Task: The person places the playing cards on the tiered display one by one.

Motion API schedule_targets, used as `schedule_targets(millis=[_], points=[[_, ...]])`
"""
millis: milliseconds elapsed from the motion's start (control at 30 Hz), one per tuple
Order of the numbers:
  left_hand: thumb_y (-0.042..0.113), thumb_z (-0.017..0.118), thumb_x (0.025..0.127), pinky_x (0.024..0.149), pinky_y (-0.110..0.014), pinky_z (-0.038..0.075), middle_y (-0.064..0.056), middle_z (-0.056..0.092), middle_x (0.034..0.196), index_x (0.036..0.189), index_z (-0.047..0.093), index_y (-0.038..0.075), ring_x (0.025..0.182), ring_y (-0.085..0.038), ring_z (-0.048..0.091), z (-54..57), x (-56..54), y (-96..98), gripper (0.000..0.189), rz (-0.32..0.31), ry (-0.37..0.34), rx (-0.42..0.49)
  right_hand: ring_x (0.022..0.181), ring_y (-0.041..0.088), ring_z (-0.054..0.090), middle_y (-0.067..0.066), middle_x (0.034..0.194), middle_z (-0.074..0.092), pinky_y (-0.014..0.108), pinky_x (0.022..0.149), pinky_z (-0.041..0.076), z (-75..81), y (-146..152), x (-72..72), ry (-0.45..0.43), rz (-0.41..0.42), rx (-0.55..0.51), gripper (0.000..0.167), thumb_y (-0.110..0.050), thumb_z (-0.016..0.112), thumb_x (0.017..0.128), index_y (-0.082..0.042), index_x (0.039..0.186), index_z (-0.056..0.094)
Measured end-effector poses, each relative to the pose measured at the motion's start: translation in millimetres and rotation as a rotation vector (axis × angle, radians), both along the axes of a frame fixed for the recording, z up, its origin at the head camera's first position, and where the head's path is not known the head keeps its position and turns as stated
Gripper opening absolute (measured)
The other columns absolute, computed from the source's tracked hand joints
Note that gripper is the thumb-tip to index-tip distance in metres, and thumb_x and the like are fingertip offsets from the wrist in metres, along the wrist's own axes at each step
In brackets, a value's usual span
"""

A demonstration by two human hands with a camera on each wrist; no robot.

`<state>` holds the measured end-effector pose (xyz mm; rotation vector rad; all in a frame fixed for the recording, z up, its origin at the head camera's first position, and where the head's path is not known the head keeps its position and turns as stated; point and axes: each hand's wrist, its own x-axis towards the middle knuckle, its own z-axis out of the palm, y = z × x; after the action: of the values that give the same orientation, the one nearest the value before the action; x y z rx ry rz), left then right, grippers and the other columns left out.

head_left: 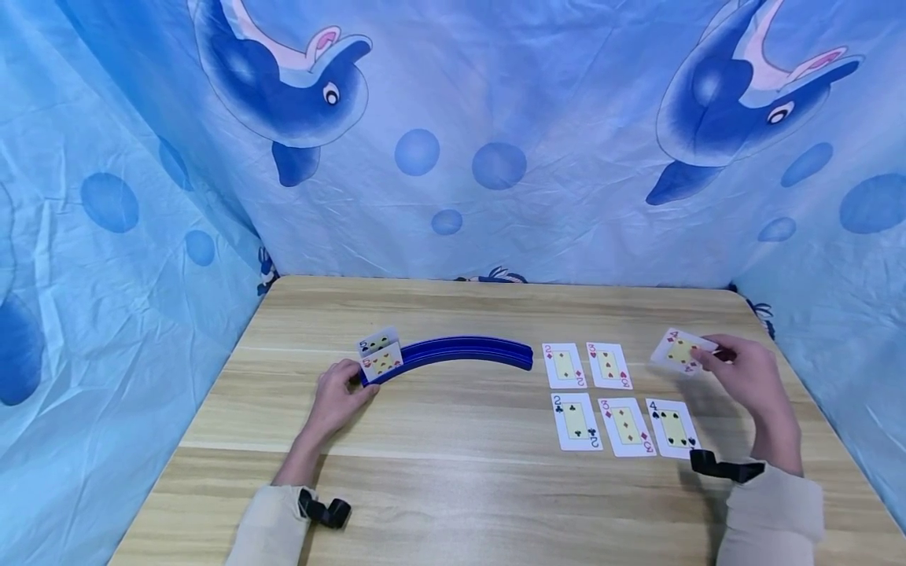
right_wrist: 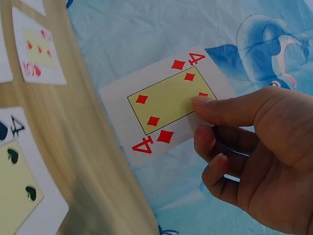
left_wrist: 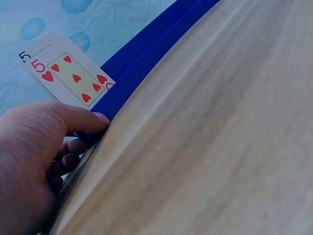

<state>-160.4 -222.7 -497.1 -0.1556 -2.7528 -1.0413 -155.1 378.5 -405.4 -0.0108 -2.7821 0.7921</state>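
My right hand (head_left: 750, 377) pinches a four of diamonds playing card (right_wrist: 161, 105) between thumb and fingers, above the table at the right. At the left, my left hand (head_left: 338, 397) grips the near end of a curved blue card holder (head_left: 460, 346), thumb on its front face (left_wrist: 105, 110) and fingers curled beneath. Two fives stand in the holder's slots at that end: the five of hearts (left_wrist: 76, 78) in front, and behind it a black five (head_left: 378, 340), mostly covered.
Face-up cards lie in two rows right of the holder. The far row has the two of diamonds (head_left: 564, 365) and three of hearts (head_left: 609, 365); the near row has the two of clubs (head_left: 576, 422), three of diamonds (head_left: 627, 427) and four of spades (head_left: 672, 428). A dolphin-print curtain (head_left: 467, 212) surrounds the table.
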Motion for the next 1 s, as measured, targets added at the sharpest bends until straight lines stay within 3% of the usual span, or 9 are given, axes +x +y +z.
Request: schedule_targets(millis=[400, 633, 1000], points=[[0.011, 0.08, 0.08, 0.09, -0.045, 0.038, -0.02, 0.071, 0.109, 0.107, 0.07, -0.005, 0.101, -0.035, 0.061, -1.1, 1.5, 0.3, 0.033, 0.0, -0.003, -0.003, 0.058, 0.002, 0.046, 0.007, 0.071, 0.063, 0.021, 0.052, 0.038, 5.6, -33, -6.1, 0.125, 0.073, -0.108, 0.019, -0.015, 0.07, 0.093, 0.003, 0.1, 0.073], [0.011, 0.08, 0.08, 0.09, -0.044, 0.037, -0.019, 0.071, 0.109, 0.108, 0.07, -0.004, 0.102, -0.034, 0.061, -0.1, 0.6, 2.1, 0.033, 0.002, -0.013, 0.007, 0.061, 0.0, 0.052, 0.013, 0.076, 0.066, 0.02, 0.052, 0.04, -1.0, -59, -13.5, 0.155, 0.216, -0.157, 0.019, -0.01, 0.064, 0.097, 0.004, 0.108, 0.071], [0.011, 0.08, 0.08, 0.089, -0.042, 0.036, -0.019, 0.071, 0.109, 0.107, 0.07, -0.005, 0.1, -0.034, 0.061, 2.0, 2.4, 2.6, 0.033, 0.002, -0.016, 0.014, 0.063, 0.009, 0.054, 0.011, 0.077, 0.065, 0.022, 0.056, 0.043, 9.6, -109, -30.3, 0.109, 0.267, -0.207, 0.016, -0.016, 0.063, 0.098, -0.004, 0.103, 0.072]])
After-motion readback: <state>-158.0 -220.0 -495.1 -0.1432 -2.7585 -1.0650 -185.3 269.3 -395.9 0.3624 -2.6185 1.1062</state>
